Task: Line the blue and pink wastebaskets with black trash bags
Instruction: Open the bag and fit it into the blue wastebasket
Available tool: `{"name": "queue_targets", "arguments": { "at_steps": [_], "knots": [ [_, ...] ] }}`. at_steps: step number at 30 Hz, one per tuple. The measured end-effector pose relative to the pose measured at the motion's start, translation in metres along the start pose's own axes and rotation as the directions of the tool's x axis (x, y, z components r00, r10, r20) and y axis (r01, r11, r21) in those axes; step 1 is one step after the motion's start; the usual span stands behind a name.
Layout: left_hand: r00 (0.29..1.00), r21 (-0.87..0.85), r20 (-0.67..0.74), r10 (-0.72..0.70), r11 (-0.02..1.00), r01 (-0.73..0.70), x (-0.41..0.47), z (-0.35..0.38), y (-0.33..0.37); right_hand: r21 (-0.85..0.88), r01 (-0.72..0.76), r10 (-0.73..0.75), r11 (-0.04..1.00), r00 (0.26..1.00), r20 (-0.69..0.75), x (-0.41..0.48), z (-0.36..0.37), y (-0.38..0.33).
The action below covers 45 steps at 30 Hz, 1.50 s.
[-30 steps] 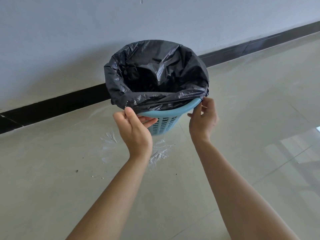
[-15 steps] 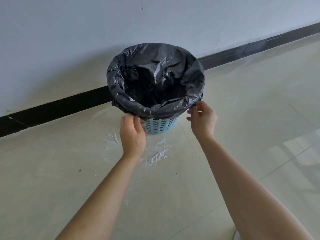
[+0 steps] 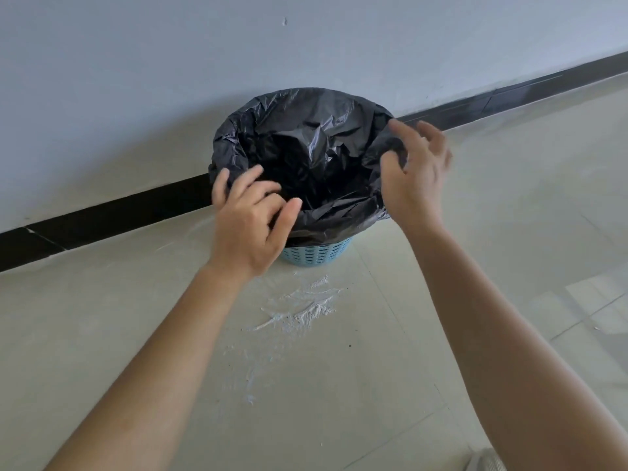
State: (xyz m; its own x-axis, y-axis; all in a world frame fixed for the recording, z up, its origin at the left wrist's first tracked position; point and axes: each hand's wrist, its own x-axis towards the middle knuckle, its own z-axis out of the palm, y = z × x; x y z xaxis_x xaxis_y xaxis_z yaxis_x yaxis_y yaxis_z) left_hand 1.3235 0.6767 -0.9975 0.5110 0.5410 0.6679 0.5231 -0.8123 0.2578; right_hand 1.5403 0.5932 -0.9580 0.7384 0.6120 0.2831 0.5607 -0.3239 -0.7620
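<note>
The blue wastebasket [image 3: 319, 254] stands upright on the floor against the wall, only its perforated lower part showing. A black trash bag [image 3: 306, 147] lines it, and its mouth is folded down over the rim all round. My left hand [image 3: 251, 226] hovers at the near-left rim, fingers spread, holding nothing. My right hand [image 3: 418, 171] is at the right rim with its fingers apart; the thumb sits inside the bag's edge and the fingers outside, touching the plastic without a closed grip. No pink wastebasket is in view.
A black baseboard [image 3: 119, 212] runs along the white wall behind the basket. White smears [image 3: 299, 307] mark the pale tiled floor in front of it. A grey object [image 3: 486, 462] pokes in at the bottom right corner.
The basket was held tilted off the floor a second ago; it now stands on the floor. Both hands have let go of the bag's lower edge and risen to the rim, fingers spread.
</note>
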Motion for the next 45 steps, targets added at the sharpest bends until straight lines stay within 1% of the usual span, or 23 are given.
{"name": "queue_targets", "arguments": {
  "at_steps": [1,3,5,7,8,10,11,13,14,16,18,20,22,23,25,28,30,32,34,36,37,42,45],
  "knots": [
    [0.999,0.032,0.039,0.039,0.999,-0.040,0.001,0.001,-0.004,-0.080,0.013,-0.001,0.997,0.990,0.141,0.006,0.001,-0.001],
    [0.993,0.066,0.026,0.112,0.991,-0.113,0.002,0.004,-0.012,-0.087,-0.074,0.099,0.993,0.942,0.320,0.010,0.003,-0.002],
    [0.986,0.081,-0.009,0.169,0.983,-0.167,0.003,0.005,-0.017,-0.072,-0.145,0.161,0.987,0.919,0.359,0.011,0.003,-0.001],
    [0.976,0.108,-0.052,0.209,0.973,-0.203,0.003,0.005,-0.017,-0.268,-0.109,0.204,0.957,0.912,0.357,0.011,0.004,-0.007],
    [0.973,0.124,-0.070,0.219,0.970,-0.209,0.001,0.004,-0.016,-0.415,-0.008,0.154,0.910,0.935,0.319,0.011,0.004,-0.013],
    [0.968,0.143,-0.103,0.227,0.967,-0.212,-0.002,0.002,-0.013,-0.525,0.272,-0.168,0.806,0.956,0.239,0.016,0.007,-0.027],
    [0.965,0.143,-0.122,0.233,0.966,-0.215,-0.003,0.002,-0.012,-0.488,0.401,-0.325,0.775,0.916,0.236,0.020,0.011,-0.037],
    [0.958,0.137,-0.160,0.239,0.966,-0.219,-0.005,-0.001,-0.011,-0.360,0.577,-0.463,0.733,0.811,0.358,0.030,0.026,-0.055],
    [0.956,0.138,-0.170,0.238,0.967,-0.216,-0.007,-0.002,-0.011,-0.335,0.640,-0.453,0.692,0.745,0.489,0.034,0.039,-0.060],
    [0.957,0.138,-0.168,0.236,0.967,-0.214,-0.012,-0.005,-0.012,-0.403,0.762,-0.299,0.507,0.594,0.747,0.036,0.068,-0.059],
    [0.962,0.128,-0.143,0.233,0.968,-0.215,-0.017,-0.007,-0.012,-0.484,0.796,-0.058,0.363,0.538,0.841,0.032,0.092,-0.047],
    [0.963,0.128,-0.130,0.236,0.967,-0.219,-0.017,-0.008,-0.012,-0.542,0.753,0.109,0.372,0.545,0.831,0.036,0.106,-0.036],
    [0.964,0.131,-0.117,0.240,0.966,-0.225,-0.014,-0.009,-0.013,-0.526,0.696,0.185,0.489,0.507,0.842,0.041,0.107,-0.040],
    [0.966,0.132,-0.100,0.240,0.965,-0.226,-0.013,-0.010,-0.013,-0.496,0.667,0.167,0.556,0.494,0.853,0.044,0.103,-0.045],
    [0.974,0.125,-0.027,0.224,0.968,-0.219,-0.014,-0.014,-0.012,-0.403,0.609,0.023,0.683,0.534,0.845,0.048,0.085,-0.055],
    [0.984,-0.003,0.093,0.149,0.989,-0.149,-0.007,-0.028,-0.005,-0.243,0.563,-0.308,0.790,0.707,0.637,0.050,0.044,-0.059],
    [1.000,-0.136,0.006,0.016,0.991,-0.015,0.006,-0.039,-0.002,-0.201,0.510,-0.372,0.836,0.797,0.476,0.051,0.015,-0.051],
    [0.979,-0.140,-0.086,-0.186,0.975,0.172,0.022,-0.045,-0.008,-0.249,0.389,-0.254,0.887,0.862,0.439,0.055,-0.004,-0.034],
    [0.896,-0.096,0.072,-0.439,0.891,0.445,0.035,-0.043,-0.017,-0.241,0.153,-0.021,0.958,0.879,0.476,0.052,-0.008,-0.017],
    [0.692,-0.168,0.344,-0.635,0.683,0.710,0.041,-0.037,-0.025,-0.122,-0.091,0.140,0.988,0.862,0.488,0.035,0.000,-0.008],
    [0.613,-0.212,0.417,-0.671,0.584,0.783,0.040,-0.034,-0.027,-0.073,-0.150,0.167,0.986,0.871,0.463,0.026,0.006,-0.007],
    [0.575,-0.296,0.277,-0.770,0.501,0.813,0.032,-0.029,-0.043,0.041,-0.176,0.152,0.983,0.927,0.343,0.020,0.036,-0.011],
    [0.579,-0.276,0.205,-0.790,0.521,0.808,0.029,-0.023,-0.051,0.041,-0.150,0.127,0.988,0.931,0.341,0.029,0.048,-0.010]
  ]
}}
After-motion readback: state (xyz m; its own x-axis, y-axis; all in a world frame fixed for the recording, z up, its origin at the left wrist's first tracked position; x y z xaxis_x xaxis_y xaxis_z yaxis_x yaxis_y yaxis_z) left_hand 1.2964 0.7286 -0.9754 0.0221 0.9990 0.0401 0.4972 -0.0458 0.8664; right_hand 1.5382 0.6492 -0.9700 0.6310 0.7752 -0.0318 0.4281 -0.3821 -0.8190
